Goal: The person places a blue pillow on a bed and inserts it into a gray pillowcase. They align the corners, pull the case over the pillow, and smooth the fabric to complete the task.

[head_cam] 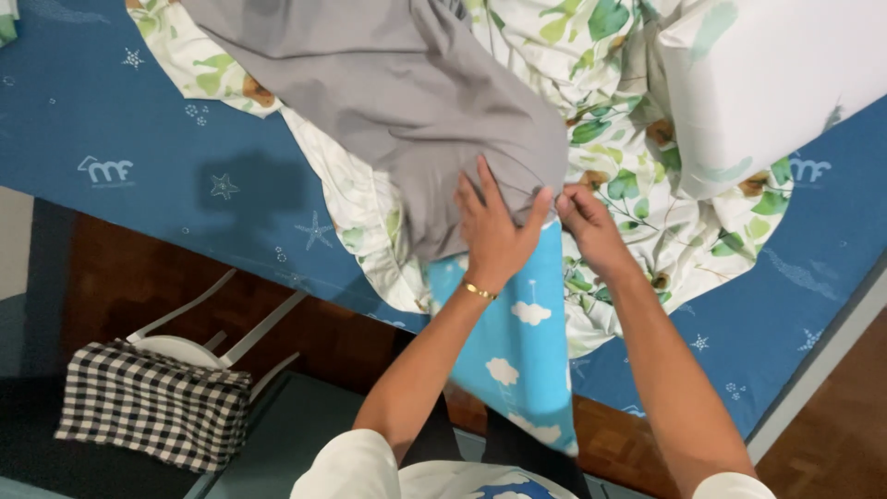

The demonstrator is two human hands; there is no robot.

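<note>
Pinching the soft, light grey sheet (pixel 407 102) at its hem, my right hand (pixel 587 226) grips while my left hand (pixel 494 231) presses flat, fingers spread, on the bed (pixel 139 157).

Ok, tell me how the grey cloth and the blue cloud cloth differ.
The grey cloth is plain; the blue cloud cloth carries white clouds. The grey cloth lies spread on the bed, over the leaf-print sheet, while the blue cloud cloth hangs over the bed's edge. The left hand presses flat on the grey cloth's edge and the right hand pinches its corner; the blue one lies under them. Both are soft fabric.
</note>
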